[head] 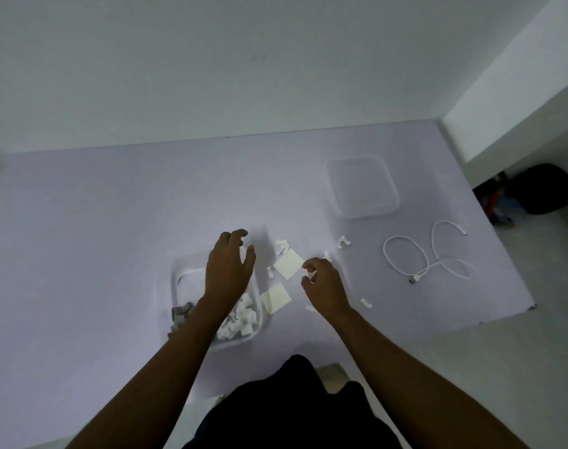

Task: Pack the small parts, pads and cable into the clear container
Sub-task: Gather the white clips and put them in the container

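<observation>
The clear container [179,280] sits near the front of the table and holds several white and grey small parts. My left hand [228,270] hovers over its far right corner, fingers spread and empty. My right hand [323,283] is just right of a white square pad [288,264], its fingertips curled close together by the pad's edge; whether they pinch a small part is hidden. A second pad [276,298] lies beside the container. Loose white parts [343,242] are scattered around. The white cable [428,254] lies looped at the right.
The clear lid [362,186] rests at the back right of the pale table [98,222]. The table's right edge runs just past the cable. A dark bag [541,189] sits on the floor beyond it. A white wall stands behind the table.
</observation>
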